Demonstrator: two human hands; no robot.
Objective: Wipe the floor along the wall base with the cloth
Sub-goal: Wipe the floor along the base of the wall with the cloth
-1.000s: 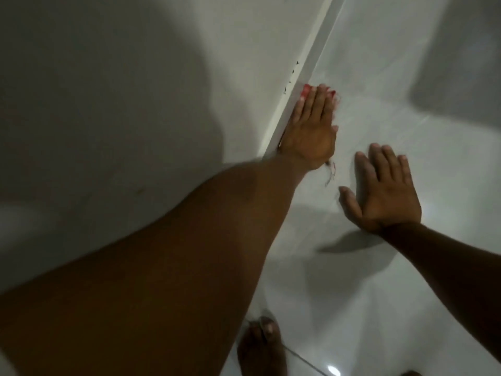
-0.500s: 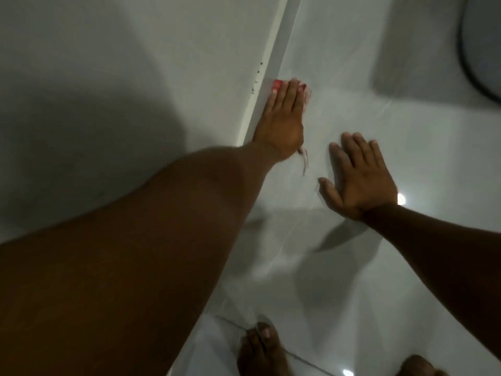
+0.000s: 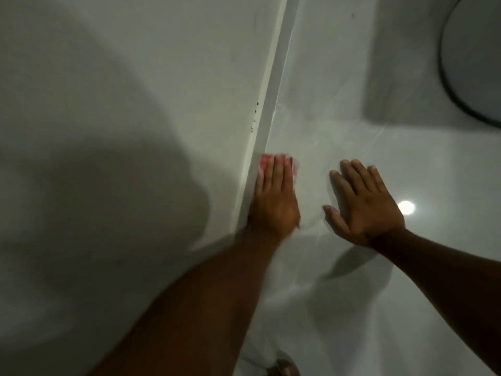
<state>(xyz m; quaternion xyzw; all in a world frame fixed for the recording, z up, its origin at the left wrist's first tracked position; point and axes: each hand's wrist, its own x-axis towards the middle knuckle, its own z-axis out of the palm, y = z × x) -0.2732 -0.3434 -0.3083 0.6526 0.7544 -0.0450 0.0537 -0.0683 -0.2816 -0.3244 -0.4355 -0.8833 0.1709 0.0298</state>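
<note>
My left hand (image 3: 273, 202) lies flat on the white floor (image 3: 339, 118), pressed against the wall base (image 3: 273, 104). Under its fingers is a red and white cloth (image 3: 267, 162), of which only the far edge shows past the fingertips. My right hand (image 3: 363, 204) rests palm down on the floor to the right of the left hand, fingers spread, holding nothing. A narrow strip of floor separates the two hands.
The grey wall (image 3: 135, 104) fills the left side, with small dark marks (image 3: 254, 115) just above the base strip. A round dark-rimmed object (image 3: 474, 63) sits at the top right. My foot (image 3: 283, 369) shows at the bottom edge. A light reflection (image 3: 405, 207) glints on the floor.
My left hand has slid the cloth back toward me along the wall base, away from the dark marks. My right hand stays flat on the floor beside it.
</note>
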